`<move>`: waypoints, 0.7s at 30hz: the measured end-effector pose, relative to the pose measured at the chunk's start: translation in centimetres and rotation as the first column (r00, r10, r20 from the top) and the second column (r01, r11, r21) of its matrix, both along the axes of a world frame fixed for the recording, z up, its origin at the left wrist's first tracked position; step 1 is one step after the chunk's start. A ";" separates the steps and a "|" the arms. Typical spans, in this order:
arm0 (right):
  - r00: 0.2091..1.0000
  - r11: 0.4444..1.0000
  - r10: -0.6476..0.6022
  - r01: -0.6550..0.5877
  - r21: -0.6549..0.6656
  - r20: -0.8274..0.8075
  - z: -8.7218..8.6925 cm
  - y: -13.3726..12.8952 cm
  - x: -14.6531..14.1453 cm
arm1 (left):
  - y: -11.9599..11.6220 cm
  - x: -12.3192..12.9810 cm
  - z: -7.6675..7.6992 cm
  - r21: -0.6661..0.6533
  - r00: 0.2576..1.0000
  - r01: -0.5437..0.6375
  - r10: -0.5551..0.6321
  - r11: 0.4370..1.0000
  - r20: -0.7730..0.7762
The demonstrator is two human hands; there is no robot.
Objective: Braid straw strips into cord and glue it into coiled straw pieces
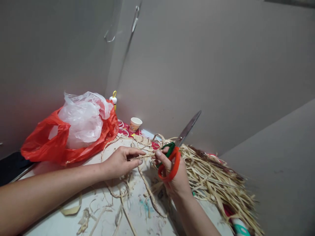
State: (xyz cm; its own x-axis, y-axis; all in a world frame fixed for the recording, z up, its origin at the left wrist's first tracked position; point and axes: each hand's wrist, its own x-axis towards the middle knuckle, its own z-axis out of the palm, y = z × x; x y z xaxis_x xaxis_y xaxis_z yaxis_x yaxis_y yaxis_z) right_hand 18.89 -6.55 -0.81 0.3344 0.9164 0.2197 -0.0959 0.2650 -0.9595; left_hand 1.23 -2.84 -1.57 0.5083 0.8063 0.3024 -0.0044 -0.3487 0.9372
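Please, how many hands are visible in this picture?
2: the left hand, at the pale strand, and the right hand, beside it at the same strand, also holding the scissors.

orange-and-green scissors handles (175,164), red bag (49,139), pale straw bundle (216,177), grey wall (197,59)

Big red bag (49,141) blocks the back L of the bench (57,226). Straw pile (216,177) fills the R side, so no low way thru. Scissors (188,129) poke up & out on my R. Cup (135,124) stands at the back, near the wall (167,82). Free air above cup. Front L: loose bits (85,219), room over 'em.
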 end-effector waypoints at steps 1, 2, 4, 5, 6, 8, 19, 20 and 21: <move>1.000 1.000 -0.027 0.027 0.016 -0.013 0.2 0.0 0.2 | 0.0 0.0 0.0 -0.022 1.000 -0.011 0.011 1.000 0.007; 0.999 0.998 -0.046 0.047 0.032 -0.028 0.3 0.1 0.4 | 0.1 0.0 0.0 -0.049 1.000 -0.010 0.011 0.999 0.023; 0.996 0.996 -0.068 0.071 0.059 -0.055 0.6 0.1 0.7 | 0.1 0.0 -0.1 -0.115 0.998 0.020 -0.014 0.993 0.055; 0.995 0.994 -0.081 0.085 0.068 -0.063 0.7 0.1 0.8 | 0.1 0.0 -0.1 -0.152 0.997 0.041 -0.031 0.988 0.066; 0.994 0.993 -0.093 0.098 0.072 -0.064 0.8 0.1 0.8 | 0.0 0.1 -0.2 -0.188 0.996 0.065 -0.052 0.980 0.073; 0.991 0.990 -0.118 0.122 0.075 -0.057 0.9 0.1 0.8 | 0.0 0.1 -0.2 -0.260 0.992 0.113 -0.093 0.959 0.085; 0.992 0.990 -0.121 0.123 0.068 -0.043 1.1 -0.7 -0.2 | 0.0 0.2 0.5 -0.281 0.990 0.090 -0.055 0.955 0.129; 0.992 0.990 -0.122 0.124 0.065 -0.029 1.0 -0.7 -0.3 | -0.1 0.2 0.6 -0.268 0.991 0.079 -0.047 0.960 0.124; 0.992 0.990 -0.127 0.128 0.062 -0.014 1.0 -0.8 -0.4 | -0.2 0.2 0.6 -0.275 0.992 0.078 -0.047 0.958 0.116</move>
State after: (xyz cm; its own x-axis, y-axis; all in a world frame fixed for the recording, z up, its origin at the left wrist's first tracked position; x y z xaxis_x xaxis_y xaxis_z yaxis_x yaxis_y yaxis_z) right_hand 18.44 -7.37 0.16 0.4503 0.8505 0.2717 -0.0666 0.3355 -0.9397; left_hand 1.46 -3.06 -0.94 0.5371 0.8341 0.1255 -0.1235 -0.0694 0.9899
